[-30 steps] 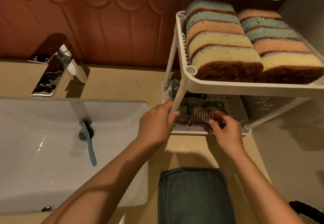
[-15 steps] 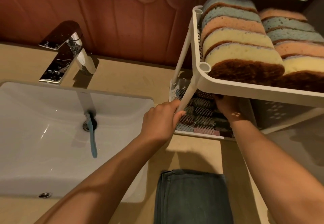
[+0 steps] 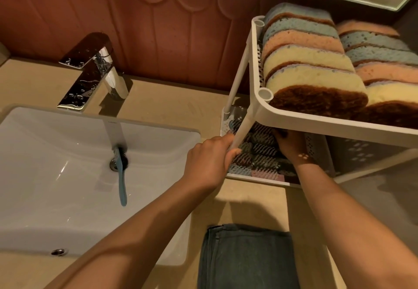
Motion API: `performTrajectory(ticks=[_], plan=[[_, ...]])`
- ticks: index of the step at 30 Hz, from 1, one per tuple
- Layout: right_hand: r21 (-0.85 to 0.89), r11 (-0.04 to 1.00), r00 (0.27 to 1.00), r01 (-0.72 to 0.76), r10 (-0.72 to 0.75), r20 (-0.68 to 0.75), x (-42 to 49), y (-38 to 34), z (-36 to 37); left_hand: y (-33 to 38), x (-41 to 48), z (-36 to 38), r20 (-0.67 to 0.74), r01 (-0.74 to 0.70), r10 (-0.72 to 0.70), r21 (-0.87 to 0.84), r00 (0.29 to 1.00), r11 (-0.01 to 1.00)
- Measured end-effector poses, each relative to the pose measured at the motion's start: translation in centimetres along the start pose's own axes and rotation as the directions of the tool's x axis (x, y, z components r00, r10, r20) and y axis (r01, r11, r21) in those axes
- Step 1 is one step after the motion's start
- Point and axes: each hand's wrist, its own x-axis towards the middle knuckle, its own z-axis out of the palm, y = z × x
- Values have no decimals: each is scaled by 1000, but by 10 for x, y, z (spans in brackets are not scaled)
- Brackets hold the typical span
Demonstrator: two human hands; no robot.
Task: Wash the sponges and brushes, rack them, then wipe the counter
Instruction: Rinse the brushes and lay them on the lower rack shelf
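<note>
A white two-tier rack (image 3: 316, 119) stands on the counter at the right. Its top tier holds two rows of sponges (image 3: 309, 71) on edge, in blue, pink and yellow with brown scouring sides. The lower tier holds several brushes (image 3: 260, 153) lying side by side. My left hand (image 3: 208, 162) is closed around the rack's front left leg. My right hand (image 3: 291, 146) reaches under the top tier onto the brushes; its fingers are hidden, so I cannot tell if it grips one. A blue-handled brush (image 3: 121, 175) lies in the white sink (image 3: 56, 175) with its head at the drain.
A chrome faucet (image 3: 95, 71), wet with drops, stands behind the sink. A folded dark grey cloth (image 3: 246, 257) lies on the beige counter (image 3: 169, 105) at the front. A red scalloped wall is behind, and a mirror edge is at the top right.
My right hand has moved from the front edge of the lower tier deeper in under the top tier. The view has shifted closer. My left hand stays on the rack leg.
</note>
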Motion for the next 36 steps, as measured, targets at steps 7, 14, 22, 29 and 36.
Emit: performTrajectory(ticks=[7,14,22,29,36], plan=[[-20,998,995,55,-56,-86,-58,-26,4,-3,-1,4,-64,-65,65,9,996,998],[170,985,998,-38,46,-44,-125,-54,-3,-1,0,0,-31,-47,45,-61,998,997],[356,933,997,-59,37,70,-177,-82,5,-10,-13,-22,306,319,-181,-494,935,809],[395,908,965,-137,32,261,-209,-119,47,-70,-59,-53,462,421,-217,-402,860,813],[377,916,914,-135,-32,405,-235,-167,108,-150,-119,-107,419,551,-403,-331,813,766]])
